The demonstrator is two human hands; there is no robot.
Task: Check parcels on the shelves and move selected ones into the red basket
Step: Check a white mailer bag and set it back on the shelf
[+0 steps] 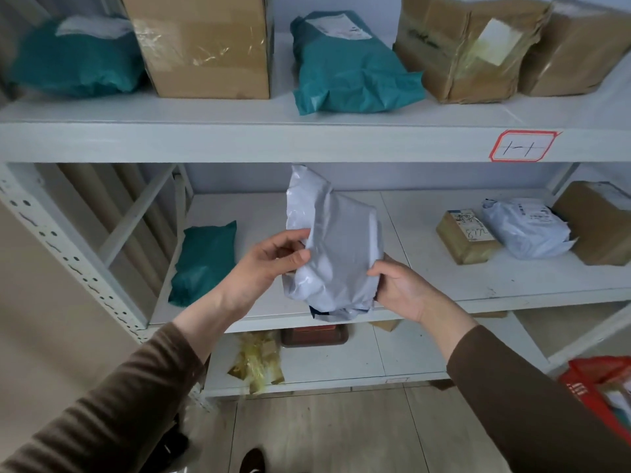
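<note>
I hold a white plastic mailer parcel (336,247) upright in front of the middle shelf (444,233). My left hand (273,257) pinches its left edge between thumb and fingers. My right hand (397,285) grips its lower right side, thumb in front and fingers behind. The parcel's plain back faces me, and no label shows. The red basket (594,390) stands at the lower right edge on the floor, with something inside it.
Top shelf (239,138): two teal mailers (345,70), a tall carton (205,46) and two taped brown boxes (467,52). Middle shelf: a teal mailer (205,261) left, a small box (466,235), a white mailer (526,230) and a carton (601,223) right. Bottom shelf holds yellow wrapping (257,360).
</note>
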